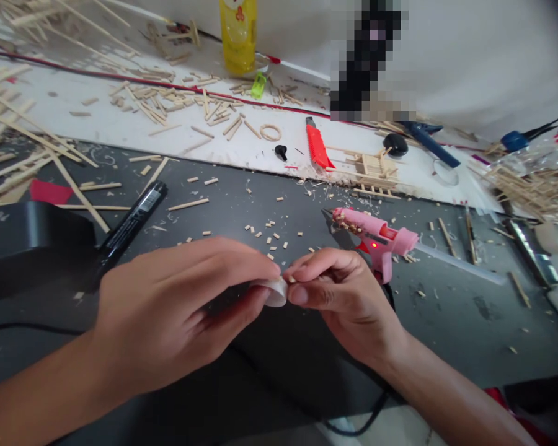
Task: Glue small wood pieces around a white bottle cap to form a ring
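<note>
My left hand [181,303] pinches a small, whitish, round cap-like piece [276,296] between thumb and fingers. Against its right edge, my right hand [339,291] is closed in a pinch on a tiny pale wooden bit [292,279], mostly covered by the fingertips. Both hands meet just above the dark grey table [242,204]. Beyond the right hand a pink hot glue gun [376,235] lies with its red light on and a clear glue stick [460,263] out of its back. Several small cut wooden bits [270,241] are scattered past the fingertips.
A black marker [132,226] lies at left beside a black object [32,248]. Along the back white ledge are wooden sticks [153,99], a yellow bottle [239,37], a red utility knife [318,145] and a small stick structure [374,170]. A black cable [376,409] hangs near the front.
</note>
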### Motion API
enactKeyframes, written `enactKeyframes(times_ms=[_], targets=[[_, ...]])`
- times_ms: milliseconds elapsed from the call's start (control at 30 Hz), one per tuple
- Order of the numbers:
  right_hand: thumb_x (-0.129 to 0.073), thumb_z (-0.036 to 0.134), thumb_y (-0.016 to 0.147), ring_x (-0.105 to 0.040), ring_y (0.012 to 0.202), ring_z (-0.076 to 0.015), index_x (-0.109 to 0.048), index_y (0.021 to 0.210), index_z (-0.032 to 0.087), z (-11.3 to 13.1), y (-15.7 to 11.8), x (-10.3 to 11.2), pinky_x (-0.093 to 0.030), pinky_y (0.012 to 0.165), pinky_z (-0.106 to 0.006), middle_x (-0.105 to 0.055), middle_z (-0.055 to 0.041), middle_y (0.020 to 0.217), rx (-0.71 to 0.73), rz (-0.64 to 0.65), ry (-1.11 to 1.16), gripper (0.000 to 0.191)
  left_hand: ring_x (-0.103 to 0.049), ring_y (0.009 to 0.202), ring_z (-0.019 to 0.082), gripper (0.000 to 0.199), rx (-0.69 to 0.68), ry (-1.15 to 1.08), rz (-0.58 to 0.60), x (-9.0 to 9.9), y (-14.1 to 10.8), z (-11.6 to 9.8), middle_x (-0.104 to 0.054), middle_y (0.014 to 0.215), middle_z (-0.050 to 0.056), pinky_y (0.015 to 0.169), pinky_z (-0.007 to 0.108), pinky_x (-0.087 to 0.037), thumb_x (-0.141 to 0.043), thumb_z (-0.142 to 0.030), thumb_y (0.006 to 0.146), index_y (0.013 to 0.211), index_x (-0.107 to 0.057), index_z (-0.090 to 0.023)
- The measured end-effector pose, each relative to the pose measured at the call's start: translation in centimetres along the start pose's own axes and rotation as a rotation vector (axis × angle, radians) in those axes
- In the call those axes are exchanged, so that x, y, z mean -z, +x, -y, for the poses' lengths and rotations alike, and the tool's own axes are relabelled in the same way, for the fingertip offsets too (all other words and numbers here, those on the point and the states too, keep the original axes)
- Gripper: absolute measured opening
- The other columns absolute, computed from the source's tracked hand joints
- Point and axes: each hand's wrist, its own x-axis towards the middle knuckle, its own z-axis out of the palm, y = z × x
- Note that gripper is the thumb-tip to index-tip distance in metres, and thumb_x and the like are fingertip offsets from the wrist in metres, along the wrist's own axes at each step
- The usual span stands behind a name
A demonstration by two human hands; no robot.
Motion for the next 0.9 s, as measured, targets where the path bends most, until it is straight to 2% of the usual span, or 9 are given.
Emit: enactKeyframes(times_ms=[67,267,400,633,900], targets=[[-0.096,0.012,0.072,-0.079,0.08,-0.0128,-0.086,0.078,0.031,-0.04,0.05,0.05,-0.064,0.077,-0.022,-0.085,0.0017,0.088,0.007,0.004,-0.006,0.022,-0.079,0.074,0.013,0.019,-0.016,-0.005,0.011,0.03,-0.13,0.11,-0.082,0.093,-0.009,0.068,0.023,-0.057,-0.062,-0.017,0.093,0.103,-0.064,-0.033],[-0.096,0.012,0.072,-0.078,0.079,-0.0097,-0.087,0.078,0.032,0.01,0.11,-0.06,-0.063,0.077,-0.018,-0.084,0.0033,0.088,-0.004,0.03,0.021,0.023,-0.079,0.075,0.013,0.021,-0.056,-0.04,0.047,0.21,0.22,0.44,-0.082,0.092,-0.008,0.066,0.023,-0.055,-0.058,-0.015,0.093,0.104,-0.063,-0.032],[-0.098,0.014,0.069,-0.077,0.076,-0.0118,-0.086,0.075,0.031,0.17,0.11,-0.14,-0.064,0.076,-0.022,-0.084,0.0026,0.085,-0.021,0.016,0.011,0.021,-0.079,0.071,0.015,0.022,-0.053,-0.05,0.062,0.21,0.48,0.36,-0.083,0.089,-0.007,0.061,0.025,-0.056,-0.057,-0.016,0.092,0.102,-0.065,-0.033],[-0.097,0.013,0.069,-0.078,0.077,-0.0123,-0.086,0.075,0.03,0.33,0.21,-0.18,-0.064,0.076,-0.023,-0.083,0.0023,0.083,-0.064,0.03,0.017,0.021,-0.079,0.07,0.014,0.023,-0.043,-0.058,0.062,-0.04,0.46,0.34,-0.083,0.09,-0.008,0.06,0.023,-0.056,-0.058,-0.016,0.091,0.104,-0.066,-0.033],[-0.094,0.01,0.073,-0.076,0.077,-0.0098,-0.086,0.079,0.028,0.51,0.14,-0.01,-0.063,0.074,-0.018,-0.081,0.0032,0.081,-0.104,0.073,0.033,0.021,-0.08,0.071,0.013,0.023,-0.059,-0.043,0.082,0.01,0.25,0.45,-0.082,0.092,-0.008,0.059,0.024,-0.055,-0.057,-0.018,0.093,0.108,-0.065,-0.033]])
